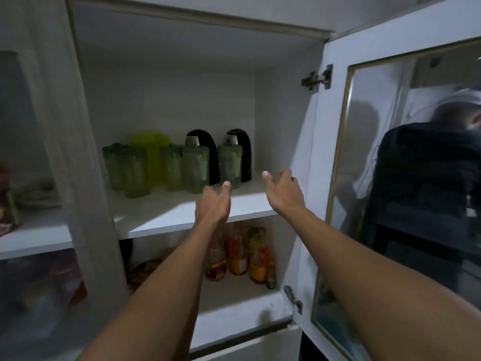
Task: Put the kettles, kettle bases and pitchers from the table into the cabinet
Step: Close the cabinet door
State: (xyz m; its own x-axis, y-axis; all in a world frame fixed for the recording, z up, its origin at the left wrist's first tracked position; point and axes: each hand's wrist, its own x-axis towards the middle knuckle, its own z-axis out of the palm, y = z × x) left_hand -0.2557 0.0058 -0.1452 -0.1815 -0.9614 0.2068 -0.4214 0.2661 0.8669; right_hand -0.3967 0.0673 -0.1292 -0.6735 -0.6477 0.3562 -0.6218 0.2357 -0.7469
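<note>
Two steel kettles with black handles stand at the back of the upper cabinet shelf (pixel 166 217): one kettle (pixel 205 149) in the middle, the other kettle (pixel 240 147) to its right. In front of them stand several green translucent pitchers (pixel 127 170), and a yellow-green pitcher (pixel 153 152) stands behind these. My left hand (pixel 213 204) hovers open over the shelf's front, just before the nearest green pitcher (pixel 195 168). My right hand (pixel 283 191) is open too, raised over the shelf's right end and holding nothing.
The right cabinet door (pixel 328 142) with a glass pane stands swung open beside my right arm. The lower shelf holds bottles of oil and sauce (pixel 239 256). Behind the shut left glass door (pixel 33 152) lie blurred items.
</note>
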